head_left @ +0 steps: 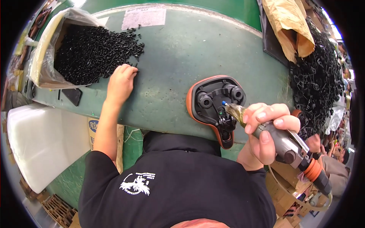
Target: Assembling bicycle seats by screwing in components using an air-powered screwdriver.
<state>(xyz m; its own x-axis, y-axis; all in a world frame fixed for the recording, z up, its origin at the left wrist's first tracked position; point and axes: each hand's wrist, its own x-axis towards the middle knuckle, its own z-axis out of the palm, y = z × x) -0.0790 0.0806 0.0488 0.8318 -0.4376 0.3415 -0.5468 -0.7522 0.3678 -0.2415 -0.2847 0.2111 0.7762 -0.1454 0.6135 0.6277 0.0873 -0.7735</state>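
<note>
My left hand (121, 83) is at the right edge of a heap of small black screws (91, 51), thumb and fingers pinched together. A small black screw (137, 70) shows at its fingertips. My right hand (268, 129) is wrapped round a grey air screwdriver (283, 144) with an orange ring and a hose end. The tool's taped nose and blue tip point left, over the underside of a bicycle saddle (193, 97). That saddle lies upside down near the table's front edge, brown rim and black base showing, its narrow nose toward me.
The screws spill from a plastic-lined box (36, 64) tipped on its side on the green table (171, 49). A phone-like dark slab (72, 96) lies below it. Brown paper bag (287, 22) and piled black parts (315, 83) stand at right. A paper sheet (144, 17) lies at the back.
</note>
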